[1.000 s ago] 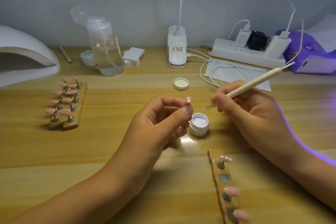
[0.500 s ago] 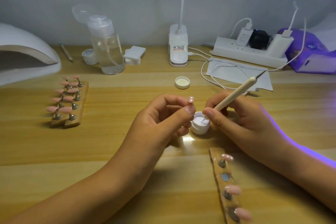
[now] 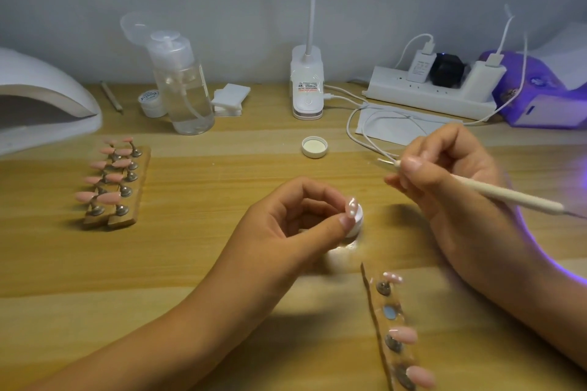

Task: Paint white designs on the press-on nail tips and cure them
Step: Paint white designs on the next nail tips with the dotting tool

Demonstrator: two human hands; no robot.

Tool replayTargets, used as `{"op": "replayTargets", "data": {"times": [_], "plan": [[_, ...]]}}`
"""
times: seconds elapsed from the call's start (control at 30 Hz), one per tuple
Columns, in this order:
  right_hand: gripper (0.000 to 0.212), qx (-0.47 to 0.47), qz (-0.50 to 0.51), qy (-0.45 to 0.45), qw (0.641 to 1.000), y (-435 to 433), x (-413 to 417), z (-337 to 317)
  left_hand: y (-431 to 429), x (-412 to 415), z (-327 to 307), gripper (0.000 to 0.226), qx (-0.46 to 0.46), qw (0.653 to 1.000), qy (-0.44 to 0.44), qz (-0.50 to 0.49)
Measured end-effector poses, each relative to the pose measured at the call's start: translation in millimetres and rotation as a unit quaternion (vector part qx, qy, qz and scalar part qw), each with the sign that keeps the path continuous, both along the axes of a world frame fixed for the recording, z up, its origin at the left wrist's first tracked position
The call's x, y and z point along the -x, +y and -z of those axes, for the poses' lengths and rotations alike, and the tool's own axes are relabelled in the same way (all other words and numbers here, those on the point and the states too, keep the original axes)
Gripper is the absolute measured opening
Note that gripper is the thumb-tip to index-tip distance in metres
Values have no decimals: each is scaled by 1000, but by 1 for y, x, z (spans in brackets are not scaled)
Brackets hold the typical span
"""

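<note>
The left hand [image 3: 295,225] is pinching the nail [image 3: 350,207] upright, just before the pot [image 3: 358,227]. The right hand [image 3: 451,174] is gripping the pen [image 3: 508,197] – its point is aiming left, and the nail is sitting apart, lower-left of it.

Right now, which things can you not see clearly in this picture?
Head view:
- White paint pot: mostly hidden behind the left hand and the nail tip it pinches.
- Painting tool in the right hand: tip too small, blurred; paint unclear.
- Near holder strip: cut off by the bottom edge.
</note>
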State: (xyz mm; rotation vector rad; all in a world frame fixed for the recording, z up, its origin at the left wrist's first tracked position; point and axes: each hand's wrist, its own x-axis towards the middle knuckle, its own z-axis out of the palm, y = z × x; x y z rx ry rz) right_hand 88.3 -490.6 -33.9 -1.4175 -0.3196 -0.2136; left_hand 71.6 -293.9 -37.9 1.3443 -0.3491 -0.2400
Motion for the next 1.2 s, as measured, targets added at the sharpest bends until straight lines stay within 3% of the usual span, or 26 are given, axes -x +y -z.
{"op": "replayTargets", "data": {"times": [0.2, 1.2], "plan": [[18, -96, -90, 62, 989, 10, 2, -4, -1, 0, 3, 10, -45, 999, -22, 21], [20, -71, -96, 98, 988, 17, 12, -11, -1, 2, 2, 8, -60, 998, -12, 21]]}}
